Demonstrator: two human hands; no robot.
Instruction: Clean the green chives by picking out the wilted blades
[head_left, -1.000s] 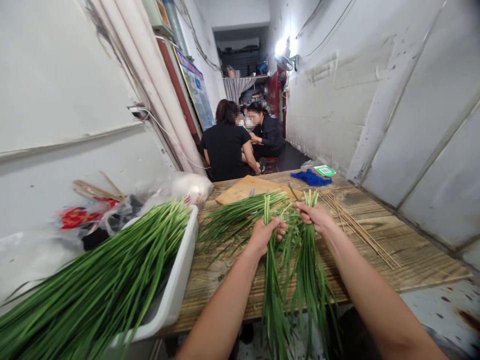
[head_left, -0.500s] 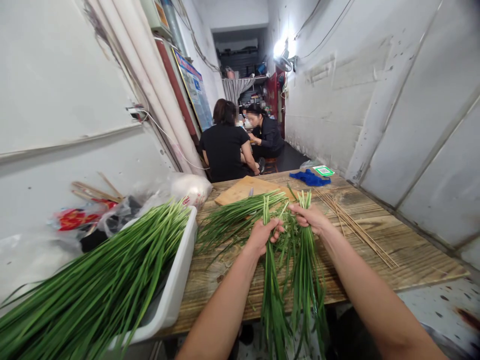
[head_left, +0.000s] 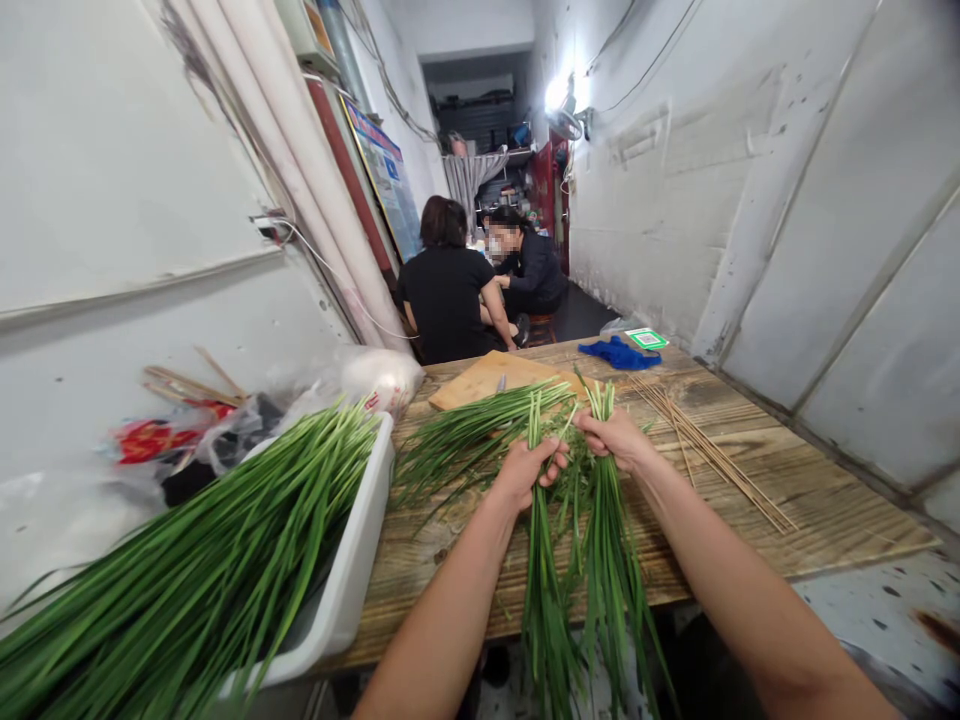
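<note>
My left hand (head_left: pixel 534 470) is closed round a bunch of garlic chives (head_left: pixel 546 590), pale stem ends up and green leaves hanging past the table's near edge. A second bunch of garlic chives (head_left: pixel 611 540) hangs the same way from my right hand (head_left: pixel 611 438), whose fingers are wrapped round its stems. The two hands are close together over the table. Between and behind them lie loose green trimmings (head_left: pixel 574 480). To the left a pile of garlic chives (head_left: pixel 472 430) rests on the wooden table (head_left: pixel 420 560), its stem ends toward the cutting board (head_left: pixel 480 378).
A white plastic bin (head_left: pixel 364 540) heaped with long garlic chives (head_left: pixel 225 550) stands at the left. Thin wooden sticks (head_left: pixel 720 460) lie at the right. A blue cloth (head_left: pixel 619 352) and a green card (head_left: pixel 646 338) are at the back. Two people (head_left: pixel 446 290) sit beyond the table.
My right hand has shifted slightly left, toward my left hand, and the leaves below it have swung a little. My left hand keeps its hold almost unmoved.
</note>
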